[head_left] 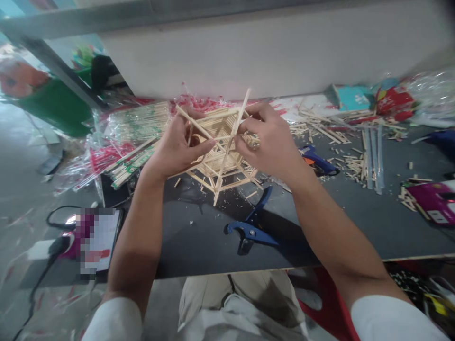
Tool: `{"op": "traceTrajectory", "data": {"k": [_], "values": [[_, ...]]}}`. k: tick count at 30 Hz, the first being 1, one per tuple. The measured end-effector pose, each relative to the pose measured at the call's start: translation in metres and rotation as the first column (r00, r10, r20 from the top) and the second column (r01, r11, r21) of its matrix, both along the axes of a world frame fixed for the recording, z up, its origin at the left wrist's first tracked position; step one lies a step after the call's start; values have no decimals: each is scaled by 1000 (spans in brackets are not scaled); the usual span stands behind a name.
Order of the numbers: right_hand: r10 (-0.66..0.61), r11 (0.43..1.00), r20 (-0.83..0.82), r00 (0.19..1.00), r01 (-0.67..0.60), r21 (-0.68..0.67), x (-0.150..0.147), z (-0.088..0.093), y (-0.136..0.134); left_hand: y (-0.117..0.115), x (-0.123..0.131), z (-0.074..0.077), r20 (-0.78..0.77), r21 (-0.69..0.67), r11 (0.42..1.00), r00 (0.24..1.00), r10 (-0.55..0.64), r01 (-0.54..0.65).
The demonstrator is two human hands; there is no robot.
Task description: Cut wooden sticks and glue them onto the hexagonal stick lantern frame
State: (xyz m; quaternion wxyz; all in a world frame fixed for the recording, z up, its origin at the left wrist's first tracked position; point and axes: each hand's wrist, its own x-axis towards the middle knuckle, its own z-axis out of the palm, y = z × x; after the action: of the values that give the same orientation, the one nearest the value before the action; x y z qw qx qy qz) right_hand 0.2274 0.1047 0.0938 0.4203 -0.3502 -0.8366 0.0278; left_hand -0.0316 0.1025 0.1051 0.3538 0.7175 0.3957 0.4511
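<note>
A lattice frame of thin wooden sticks (218,168) is held up above the dark tabletop, between both hands. My left hand (179,144) grips its left side, with the thumb stretched along a slanting stick. On the right, my right hand (265,137) has its fingertips closed on a long wooden stick (232,135) that crosses the frame diagonally and sticks out past its top and bottom. Below the frame, a blue cutter (252,231) lies with its handles spread, touched by neither hand.
Packs of wooden sticks (138,125) in clear wrapping lie at the left. Cut stick pieces (355,166), clear glue sticks (374,158) and a blue glue gun (318,161) lie to the right. A phone (99,241) with cables is near the front left; a purple device (432,201) sits far right.
</note>
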Motion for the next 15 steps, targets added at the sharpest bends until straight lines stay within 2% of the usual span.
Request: {"op": "traceTrajectory", "data": {"k": [4,11,15], "values": [[0,999,7,1000,0,33,3,-3,6,0,1,1,2,15,1000,1000,-4,4],[-9,997,8,1000,9,71,1,2,3,-3,2,7,27,-15,999,998,-49,49],[12,999,-20,1000,-11,33,0,2,2,-3,-1,9,-14,-23,999,999,-41,41]]}}
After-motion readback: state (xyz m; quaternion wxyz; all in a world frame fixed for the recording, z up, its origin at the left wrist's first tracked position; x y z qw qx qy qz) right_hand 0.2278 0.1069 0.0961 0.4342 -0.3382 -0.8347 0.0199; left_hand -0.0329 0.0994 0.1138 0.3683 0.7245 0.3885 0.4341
